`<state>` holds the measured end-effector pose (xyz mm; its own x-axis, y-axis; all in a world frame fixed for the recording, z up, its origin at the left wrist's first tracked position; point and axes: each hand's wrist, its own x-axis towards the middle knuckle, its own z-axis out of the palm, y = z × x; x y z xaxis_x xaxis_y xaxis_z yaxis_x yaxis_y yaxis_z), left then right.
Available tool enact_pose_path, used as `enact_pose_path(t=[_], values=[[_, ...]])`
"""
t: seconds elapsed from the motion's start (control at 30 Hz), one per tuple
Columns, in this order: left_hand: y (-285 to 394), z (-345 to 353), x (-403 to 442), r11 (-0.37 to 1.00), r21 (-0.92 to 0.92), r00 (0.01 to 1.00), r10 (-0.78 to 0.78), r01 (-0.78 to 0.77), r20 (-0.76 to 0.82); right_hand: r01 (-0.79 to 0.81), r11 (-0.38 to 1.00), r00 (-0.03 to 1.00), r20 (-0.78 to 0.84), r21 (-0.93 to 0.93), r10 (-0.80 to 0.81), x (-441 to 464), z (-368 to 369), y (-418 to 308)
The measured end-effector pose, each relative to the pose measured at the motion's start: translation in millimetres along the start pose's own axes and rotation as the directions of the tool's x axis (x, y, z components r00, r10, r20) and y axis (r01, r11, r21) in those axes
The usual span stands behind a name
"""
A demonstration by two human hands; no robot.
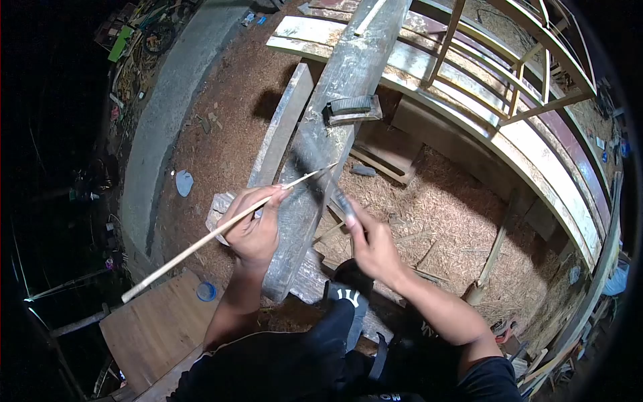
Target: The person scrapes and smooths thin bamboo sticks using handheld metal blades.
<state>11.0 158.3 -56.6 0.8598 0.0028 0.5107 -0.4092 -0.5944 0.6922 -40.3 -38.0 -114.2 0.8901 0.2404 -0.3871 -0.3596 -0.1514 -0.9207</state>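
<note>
Dark shirt (281,368), stick (201,243) tip near plank (355,63) edge, open ground (442,191) beyond.

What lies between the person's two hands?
In the head view: one end of the thin wooden stick and part of a blurred bladed tool, above the weathered plank.

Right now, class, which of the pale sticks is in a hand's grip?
The long stick slanting through the person's left hand, its tip over the grey plank. The short-looking stick on the plank's far end has no hand on it.

Room over plank (355,63) beyond ridged block (351,105); nearer, stick (194,250) and blade (311,151) (blurred) in the way
</note>
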Motion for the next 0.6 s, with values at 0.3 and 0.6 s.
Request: enact_pose_path(t=[0.3,0.6], values=[[-3,-4,-1,0.993,0.057,0.992,0.097,-0.101,0.076,-0.09,0.993,0.995,0.025,-0.078,0.093,9,-9,8],[-7,-4,-4,0.999,0.035,0.999,0.02,-0.021,0.042,0.08,0.997,0.99,-0.112,-0.017,-0.081,13,6,60]])
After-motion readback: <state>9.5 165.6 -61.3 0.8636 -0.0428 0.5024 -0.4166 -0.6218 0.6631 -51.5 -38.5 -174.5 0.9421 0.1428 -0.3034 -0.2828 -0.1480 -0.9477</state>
